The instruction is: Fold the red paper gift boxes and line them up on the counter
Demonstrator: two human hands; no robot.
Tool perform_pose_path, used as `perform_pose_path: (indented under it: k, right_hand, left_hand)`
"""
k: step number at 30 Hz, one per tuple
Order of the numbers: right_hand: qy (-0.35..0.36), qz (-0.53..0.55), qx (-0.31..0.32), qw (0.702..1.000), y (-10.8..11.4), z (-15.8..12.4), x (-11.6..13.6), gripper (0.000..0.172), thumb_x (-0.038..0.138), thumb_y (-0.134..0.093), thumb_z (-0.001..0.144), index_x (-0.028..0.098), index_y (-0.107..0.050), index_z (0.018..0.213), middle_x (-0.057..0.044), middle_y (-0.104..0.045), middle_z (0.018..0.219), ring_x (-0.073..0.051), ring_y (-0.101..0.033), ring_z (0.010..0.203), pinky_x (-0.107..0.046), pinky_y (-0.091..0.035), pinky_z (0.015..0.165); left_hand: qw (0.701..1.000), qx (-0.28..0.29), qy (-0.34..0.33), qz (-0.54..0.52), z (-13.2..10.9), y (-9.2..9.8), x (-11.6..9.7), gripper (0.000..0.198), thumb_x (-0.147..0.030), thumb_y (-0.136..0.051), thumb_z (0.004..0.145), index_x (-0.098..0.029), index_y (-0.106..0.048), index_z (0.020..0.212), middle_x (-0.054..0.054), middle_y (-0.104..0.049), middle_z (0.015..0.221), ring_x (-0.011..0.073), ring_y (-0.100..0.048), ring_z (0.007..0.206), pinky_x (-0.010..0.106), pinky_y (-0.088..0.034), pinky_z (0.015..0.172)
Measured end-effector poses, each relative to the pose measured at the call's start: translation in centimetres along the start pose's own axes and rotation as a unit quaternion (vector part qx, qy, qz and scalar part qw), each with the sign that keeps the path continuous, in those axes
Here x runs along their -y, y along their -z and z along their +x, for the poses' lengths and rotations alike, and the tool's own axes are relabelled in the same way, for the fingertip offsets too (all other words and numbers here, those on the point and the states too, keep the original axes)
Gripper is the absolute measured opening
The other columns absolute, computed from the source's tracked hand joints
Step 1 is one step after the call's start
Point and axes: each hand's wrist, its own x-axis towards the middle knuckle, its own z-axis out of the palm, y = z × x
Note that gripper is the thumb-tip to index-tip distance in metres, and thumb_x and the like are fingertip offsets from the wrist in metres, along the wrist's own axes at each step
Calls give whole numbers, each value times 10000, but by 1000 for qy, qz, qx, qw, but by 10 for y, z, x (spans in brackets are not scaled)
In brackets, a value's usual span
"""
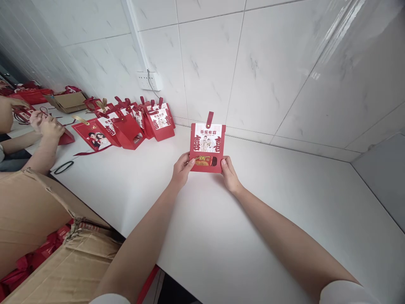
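A small red gift box (207, 145) with a white printed picture, red characters and a red tab on top stands upright on the white table (259, 219), close to the tiled wall. Through its window a packet shows inside. My left hand (182, 169) grips the box's lower left corner and my right hand (230, 174) grips its lower right corner, fingers closed on the edges.
A row of several similar red boxes (133, 124) stands at the back left by a wall socket (149, 80). Another person's hands (47, 124) work at the far left. An open cardboard carton (57, 253) with red items sits at the lower left beside the table edge.
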Motion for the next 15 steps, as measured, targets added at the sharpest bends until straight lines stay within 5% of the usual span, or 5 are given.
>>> perform_pose_path:
  k: [11, 15]
  right_hand:
    - [28, -17, -32, 999, -2, -4, 6, 355, 592, -296, 953, 264, -423, 1002, -43, -587, 1112, -193, -572, 995, -343, -467, 868]
    - [41, -64, -56, 996, -4, -4, 9, 326, 579, -436, 909, 257, -464, 943, -37, -612, 994, -203, -580, 891, -332, -471, 783]
  left_hand:
    - [1000, -5, -17, 23, -2, -3, -3, 327, -485, -573, 851, -201, -654, 990, 76, -524, 1353, 287, -486, 1256, 381, -455, 992]
    - [993, -99, 24, 68, 1, -3, 12, 372, -445, -643, 813, -253, -567, 1122, 46, -524, 1366, 261, -458, 1290, 428, -364, 1077]
